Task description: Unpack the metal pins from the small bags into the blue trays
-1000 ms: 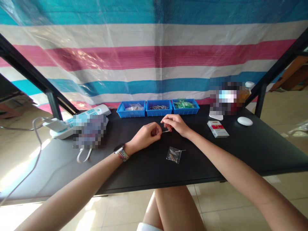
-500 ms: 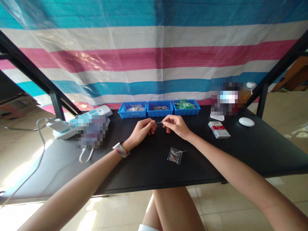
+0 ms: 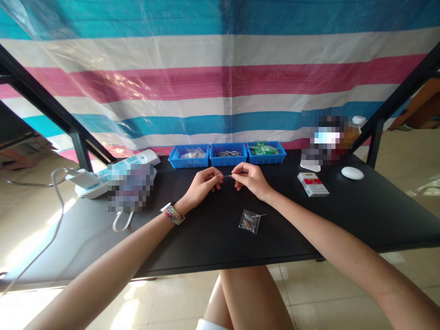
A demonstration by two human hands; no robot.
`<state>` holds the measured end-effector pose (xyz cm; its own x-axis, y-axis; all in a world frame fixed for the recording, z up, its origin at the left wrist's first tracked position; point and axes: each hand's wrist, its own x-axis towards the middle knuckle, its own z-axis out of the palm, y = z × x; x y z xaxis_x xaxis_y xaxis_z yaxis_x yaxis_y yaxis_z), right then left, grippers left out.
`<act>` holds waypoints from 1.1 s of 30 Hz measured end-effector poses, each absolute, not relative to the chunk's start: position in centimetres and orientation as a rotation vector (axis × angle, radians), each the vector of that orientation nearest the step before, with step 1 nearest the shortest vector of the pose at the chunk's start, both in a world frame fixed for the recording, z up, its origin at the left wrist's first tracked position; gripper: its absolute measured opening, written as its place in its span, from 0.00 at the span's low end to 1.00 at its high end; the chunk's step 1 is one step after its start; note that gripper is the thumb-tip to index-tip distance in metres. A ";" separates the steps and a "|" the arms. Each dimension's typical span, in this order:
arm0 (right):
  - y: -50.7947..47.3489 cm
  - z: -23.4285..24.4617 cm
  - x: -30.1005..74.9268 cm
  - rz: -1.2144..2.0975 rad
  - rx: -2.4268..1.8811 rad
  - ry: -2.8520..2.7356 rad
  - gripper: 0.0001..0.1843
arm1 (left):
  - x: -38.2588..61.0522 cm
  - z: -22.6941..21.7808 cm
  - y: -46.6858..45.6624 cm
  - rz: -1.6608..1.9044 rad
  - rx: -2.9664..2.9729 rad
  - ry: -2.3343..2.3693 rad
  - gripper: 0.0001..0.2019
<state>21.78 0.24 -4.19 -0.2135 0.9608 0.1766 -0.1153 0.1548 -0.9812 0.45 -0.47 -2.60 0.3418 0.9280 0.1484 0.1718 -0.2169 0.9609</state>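
My left hand (image 3: 203, 184) and my right hand (image 3: 250, 178) meet above the black table (image 3: 213, 238), just in front of three blue bins. Both are pinched on the ends of a thin metal pin (image 3: 227, 176) held level between them. A colourful band sits on my left wrist. Nearer to me lies a small clear bag (image 3: 249, 221) with reddish pieces in it, and a loose pin (image 3: 261, 215) rests at its right edge.
Three blue bins stand in a row at the back: the left bin (image 3: 188, 156) with clear bags, the middle bin (image 3: 228, 154) with metal pins, the right bin (image 3: 266, 152) with green parts. A red-white box (image 3: 312, 184) and a white oval object (image 3: 352, 173) lie right; a white-blue device (image 3: 99, 176) left.
My hands moved a little away from me toward the bins, and my left hand opened from a fist into a fingertip pinch on the pin's left end.
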 end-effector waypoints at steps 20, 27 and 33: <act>0.3 -4.1 21.9 1.334 -0.906 -1.357 0.15 | 0.5 -3.0 -0.2 1.077 1.614 1.035 0.18; 0.3 -3.8 21.9 1.394 -0.894 -1.385 0.17 | 0.5 -3.2 -0.1 1.094 1.610 1.025 0.17; 0.2 -3.8 22.0 1.421 -0.882 -1.336 0.17 | 0.4 -3.3 -0.1 1.076 1.624 1.015 0.16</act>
